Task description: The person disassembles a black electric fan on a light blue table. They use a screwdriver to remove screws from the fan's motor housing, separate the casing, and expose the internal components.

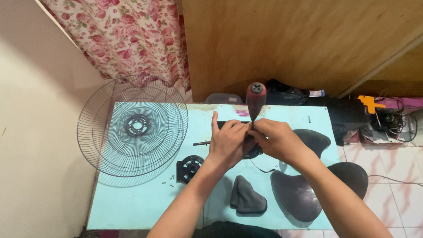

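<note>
Both hands meet over a small light-blue table [142,203]. My left hand [228,144] grips a dark fan motor part, mostly hidden beneath the fingers, with the index finger pointing up. My right hand [275,139] pinches the shaft of a screwdriver whose red and black handle [255,99] stands upright above the motor. A thin metal shaft [201,143] sticks out to the left of my left hand.
Two wire fan grilles [132,125] lie stacked at the table's left end. A round black plate [189,167] with small screws beside it, a dark cover [246,197] and dark fan blades [301,190] lie on the table. Tools and bags sit on the tiled floor at right [382,118].
</note>
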